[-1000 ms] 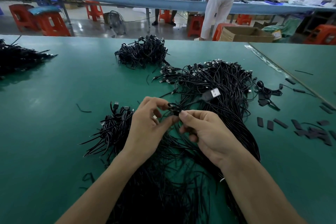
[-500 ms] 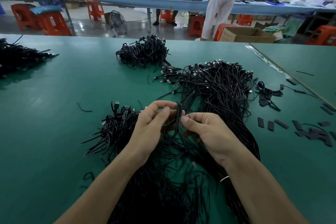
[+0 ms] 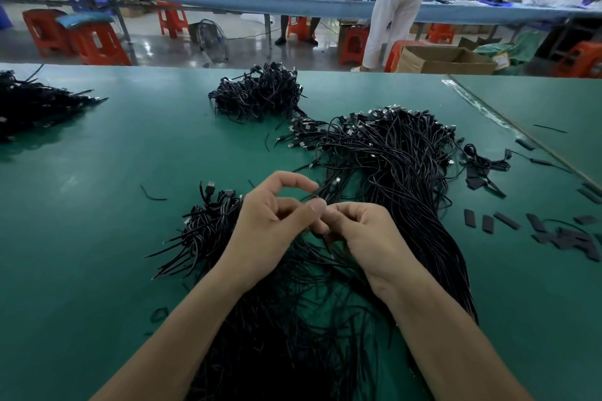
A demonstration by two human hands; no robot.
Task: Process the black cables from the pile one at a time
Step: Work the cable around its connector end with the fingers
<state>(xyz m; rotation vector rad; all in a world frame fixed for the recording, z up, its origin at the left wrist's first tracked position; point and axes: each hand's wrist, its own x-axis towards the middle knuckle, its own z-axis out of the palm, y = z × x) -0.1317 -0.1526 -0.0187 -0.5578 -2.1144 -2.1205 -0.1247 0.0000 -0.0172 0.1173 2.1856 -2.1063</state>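
A single black cable is held pinched between the curled fingers of the left hand and the right hand, above the green table, near the large cable pile.

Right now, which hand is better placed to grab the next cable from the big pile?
Probably the right hand: it sits right beside the big pile, whose strands run past its knuckles. The left hand is on the far side, next to the smaller bundle. Both pinch one cable now.
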